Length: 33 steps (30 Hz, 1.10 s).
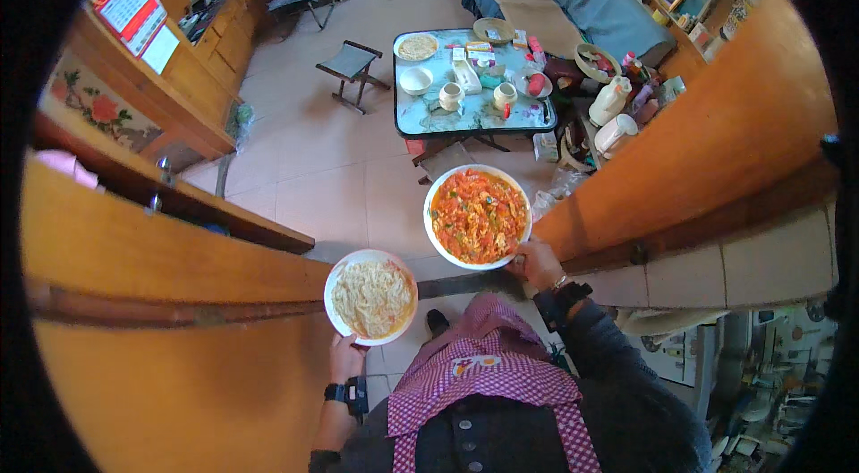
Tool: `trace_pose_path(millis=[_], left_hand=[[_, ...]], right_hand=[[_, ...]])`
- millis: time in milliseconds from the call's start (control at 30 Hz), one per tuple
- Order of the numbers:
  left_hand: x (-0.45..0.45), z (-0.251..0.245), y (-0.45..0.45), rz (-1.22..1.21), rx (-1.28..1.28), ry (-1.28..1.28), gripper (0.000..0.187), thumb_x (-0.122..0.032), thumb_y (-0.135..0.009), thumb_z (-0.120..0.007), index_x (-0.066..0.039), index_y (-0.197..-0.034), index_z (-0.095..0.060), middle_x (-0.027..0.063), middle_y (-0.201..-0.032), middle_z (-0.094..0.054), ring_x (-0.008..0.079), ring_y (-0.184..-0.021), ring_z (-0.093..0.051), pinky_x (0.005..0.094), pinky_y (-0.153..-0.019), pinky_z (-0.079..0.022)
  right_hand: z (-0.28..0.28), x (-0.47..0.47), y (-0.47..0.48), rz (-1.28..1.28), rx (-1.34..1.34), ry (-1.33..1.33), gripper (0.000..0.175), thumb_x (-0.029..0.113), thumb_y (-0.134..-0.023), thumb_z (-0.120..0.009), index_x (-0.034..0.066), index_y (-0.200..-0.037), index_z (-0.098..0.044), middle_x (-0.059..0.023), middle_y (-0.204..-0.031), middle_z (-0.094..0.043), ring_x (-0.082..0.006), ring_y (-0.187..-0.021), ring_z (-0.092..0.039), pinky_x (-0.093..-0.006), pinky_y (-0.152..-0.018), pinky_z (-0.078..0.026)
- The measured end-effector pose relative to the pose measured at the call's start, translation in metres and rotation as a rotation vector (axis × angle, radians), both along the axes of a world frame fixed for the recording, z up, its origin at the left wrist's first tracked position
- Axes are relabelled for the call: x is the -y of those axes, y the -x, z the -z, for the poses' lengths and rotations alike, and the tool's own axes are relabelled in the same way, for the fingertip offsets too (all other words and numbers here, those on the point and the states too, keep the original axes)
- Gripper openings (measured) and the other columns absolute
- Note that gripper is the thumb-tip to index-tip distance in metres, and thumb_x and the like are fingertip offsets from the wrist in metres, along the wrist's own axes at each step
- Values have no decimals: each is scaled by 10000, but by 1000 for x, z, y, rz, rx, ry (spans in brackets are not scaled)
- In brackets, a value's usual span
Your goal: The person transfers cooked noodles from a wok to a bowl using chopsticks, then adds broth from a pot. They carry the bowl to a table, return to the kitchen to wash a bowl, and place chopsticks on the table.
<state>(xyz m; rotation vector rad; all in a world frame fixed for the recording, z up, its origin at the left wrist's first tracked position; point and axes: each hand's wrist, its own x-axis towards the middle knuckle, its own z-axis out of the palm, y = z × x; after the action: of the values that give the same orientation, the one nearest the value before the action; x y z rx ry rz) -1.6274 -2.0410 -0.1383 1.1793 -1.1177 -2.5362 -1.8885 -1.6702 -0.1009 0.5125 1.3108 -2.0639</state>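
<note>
My left hand (347, 355) grips the lower rim of a white bowl of noodles (373, 297), its fingers partly hidden under the bowl. Higher and to the right, my right hand (537, 263) holds a larger white bowl of tomato and egg (479, 218) by its lower right edge. The two bowls are apart, both upright. Beyond them stands a folding table with a patterned top (429, 120). On it are a plate of noodles (417, 47), a white bowl (416, 80), two mugs (451, 96) and small boxes.
A wooden door (168, 238) is close on the left, a wooden door or frame (698, 131) on the right. A floor threshold (470, 284) crosses below the bowls. A low stool (448, 161) stands at the table's near side, a folding stool (349, 63) to its left, a couch (537, 10) behind.
</note>
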Motion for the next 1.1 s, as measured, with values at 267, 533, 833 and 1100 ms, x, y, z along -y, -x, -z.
trace_pose_path(millis=[267,533,833,1100], left_hand=[[102,10,232,109,15,5,332,10,-849,-463,-3,-1181,-485,135,-1200,-553,264,-1063,-566,403,-883,-493],[173,27,421,114,0,-37,403,16,-850,-495,-33,-1248,-456,103,-1224,-552,233,-1059,-560,366,-851,-479],[241,32,637,281,70,-10,447,30,-869,-422,11,-1314,-399,148,-1286,-515,286,-1141,-542,423,-954,-469],[218,52,728,211,146,74,447,46,-851,-460,21,-1295,-417,164,-1295,-508,289,-1127,-553,421,-941,-475]], right_hand=[[29,79,220,183,-69,-18,265,115,-843,-600,16,-1067,-500,-103,-992,-630,-207,-809,-656,-360,-695,-579],[98,134,455,190,-59,1,261,52,-800,-546,17,-1055,-505,-114,-1022,-628,-227,-801,-652,-343,-663,-565],[150,187,647,218,-69,-112,349,111,-827,-593,48,-1151,-482,-101,-1052,-629,-226,-895,-647,-352,-698,-569],[259,198,812,244,144,34,307,34,-829,-594,41,-1090,-432,-173,-1080,-591,-309,-885,-639,-445,-756,-563]])
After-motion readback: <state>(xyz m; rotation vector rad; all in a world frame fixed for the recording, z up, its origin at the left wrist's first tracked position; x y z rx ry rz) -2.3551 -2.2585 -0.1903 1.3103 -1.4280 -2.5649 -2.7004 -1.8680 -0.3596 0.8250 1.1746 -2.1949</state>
